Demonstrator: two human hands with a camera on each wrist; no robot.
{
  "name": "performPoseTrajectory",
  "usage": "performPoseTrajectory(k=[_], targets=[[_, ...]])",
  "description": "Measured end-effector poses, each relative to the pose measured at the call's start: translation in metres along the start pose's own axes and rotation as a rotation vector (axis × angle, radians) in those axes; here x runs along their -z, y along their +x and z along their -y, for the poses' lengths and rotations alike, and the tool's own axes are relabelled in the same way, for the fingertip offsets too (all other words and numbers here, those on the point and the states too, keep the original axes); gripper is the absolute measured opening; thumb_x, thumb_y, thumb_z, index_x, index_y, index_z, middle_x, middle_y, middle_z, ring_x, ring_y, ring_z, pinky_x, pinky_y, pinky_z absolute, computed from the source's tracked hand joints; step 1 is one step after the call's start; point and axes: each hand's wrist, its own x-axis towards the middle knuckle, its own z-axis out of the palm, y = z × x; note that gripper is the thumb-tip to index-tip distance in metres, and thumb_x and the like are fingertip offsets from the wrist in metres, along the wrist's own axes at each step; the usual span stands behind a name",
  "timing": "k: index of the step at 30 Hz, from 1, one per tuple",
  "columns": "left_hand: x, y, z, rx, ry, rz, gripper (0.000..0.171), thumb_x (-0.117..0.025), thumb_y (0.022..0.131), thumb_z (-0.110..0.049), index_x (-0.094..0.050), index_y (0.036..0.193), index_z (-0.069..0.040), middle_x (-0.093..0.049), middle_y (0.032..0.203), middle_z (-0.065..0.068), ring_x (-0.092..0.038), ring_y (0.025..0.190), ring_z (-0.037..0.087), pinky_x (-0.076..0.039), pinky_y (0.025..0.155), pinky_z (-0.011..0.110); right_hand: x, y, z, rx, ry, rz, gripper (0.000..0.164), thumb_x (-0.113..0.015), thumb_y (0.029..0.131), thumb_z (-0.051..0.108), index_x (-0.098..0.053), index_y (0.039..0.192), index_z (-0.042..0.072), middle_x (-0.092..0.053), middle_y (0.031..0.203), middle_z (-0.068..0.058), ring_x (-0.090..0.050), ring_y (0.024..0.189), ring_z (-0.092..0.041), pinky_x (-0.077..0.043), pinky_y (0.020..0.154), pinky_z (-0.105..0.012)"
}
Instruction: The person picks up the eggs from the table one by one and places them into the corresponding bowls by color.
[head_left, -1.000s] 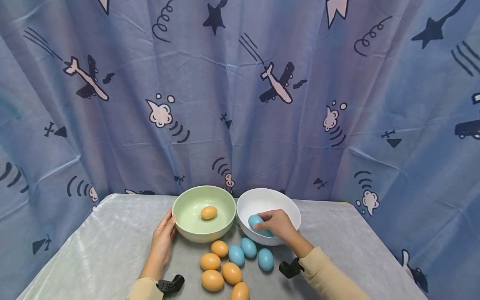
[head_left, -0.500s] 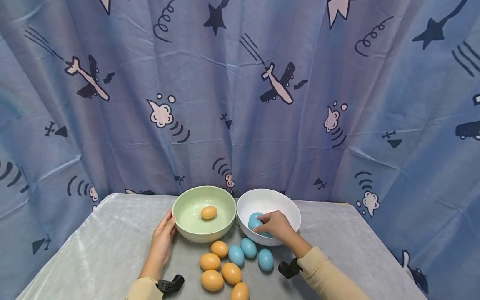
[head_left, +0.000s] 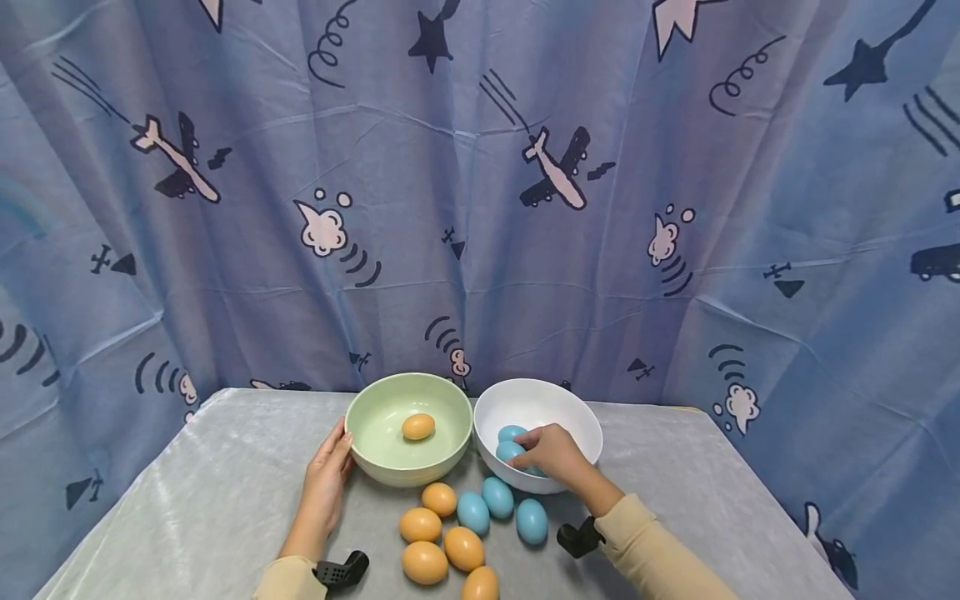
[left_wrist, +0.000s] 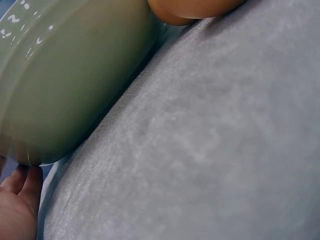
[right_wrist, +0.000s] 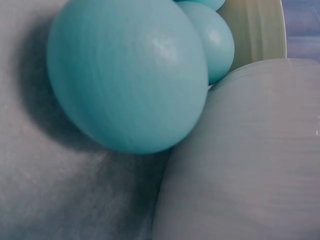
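My left hand (head_left: 325,479) rests against the left side of a light green bowl (head_left: 408,475), fingers fairly straight along its outer wall; in the left wrist view its fingertips (left_wrist: 31,175) meet the bowl's side. One orange egg (head_left: 417,427) lies inside that bowl. Over the near part of a white bowl (head_left: 577,408), my right hand (head_left: 557,454) reaches in, with index finger and thumb around a blue egg (head_left: 507,452). Another blue egg (head_left: 511,433) lies just behind it, and more blue shows below the hand. The right wrist view does not show the hand.
In front of the bowls, three blue eggs (head_left: 532,522) and several orange eggs (head_left: 424,562) lie on a pale cloth-covered table (head_left: 187,500). Both bowls stand side by side. A blue patterned curtain (head_left: 480,208) hangs behind the table.
My right hand has lowered the blue egg slightly inside the white bowl, so another blue egg shows behind it. My left hand has stayed at the green bowl.
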Motion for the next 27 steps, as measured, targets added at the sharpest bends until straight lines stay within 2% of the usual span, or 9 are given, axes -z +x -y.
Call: performPoseTrajectory(k=[11, 19, 24, 27], targets=[[-0.0006, 0.0000, 0.0003, -0.005, -0.003, 0.002, 0.058, -0.043, 0.107, -0.026, -0.022, 0.158, -0.008, -0.019, 0.167, 0.006, -0.019, 0.154, 0.023, -0.020, 0.128, 0.042, -0.0024, 0.0038, -0.0028, 0.002, -0.021, 0.010, 0.035, -0.087, 0.069, 0.010, -0.078, 0.102, 0.001, -0.077, 0.098, -0.011, -0.069, 0.094, -0.021, -0.059, 0.085, -0.038], [-0.0009, -0.0004, -0.0011, 0.001, -0.003, 0.001, 0.058, -0.043, 0.108, -0.025, -0.022, 0.159, -0.008, -0.018, 0.167, 0.006, -0.019, 0.154, 0.023, -0.020, 0.128, 0.041, -0.0033, 0.0026, -0.0017, 0.004, -0.043, -0.011, 0.035, -0.087, 0.070, 0.010, -0.078, 0.102, 0.001, -0.078, 0.097, -0.011, -0.071, 0.099, -0.025, -0.059, 0.089, -0.039], [-0.0008, -0.0014, -0.0015, 0.007, 0.003, 0.001, 0.059, -0.044, 0.107, -0.028, -0.021, 0.159, -0.010, -0.018, 0.167, 0.005, -0.019, 0.154, 0.022, -0.020, 0.127, 0.041, -0.0018, -0.0003, -0.0017, -0.002, 0.072, -0.050, 0.036, -0.087, 0.070, 0.007, -0.076, 0.103, -0.002, -0.077, 0.098, -0.014, -0.073, 0.099, -0.027, -0.060, 0.089, -0.039], [-0.0003, -0.0018, -0.0022, 0.007, 0.007, 0.002, 0.060, -0.044, 0.107, -0.029, -0.021, 0.159, -0.010, -0.018, 0.167, 0.004, -0.018, 0.154, 0.022, -0.020, 0.128, 0.041, -0.0006, -0.0039, -0.0017, 0.008, 0.165, -0.110, 0.033, -0.085, 0.074, 0.007, -0.076, 0.104, -0.003, -0.077, 0.099, -0.015, -0.073, 0.099, -0.027, -0.060, 0.090, -0.040]])
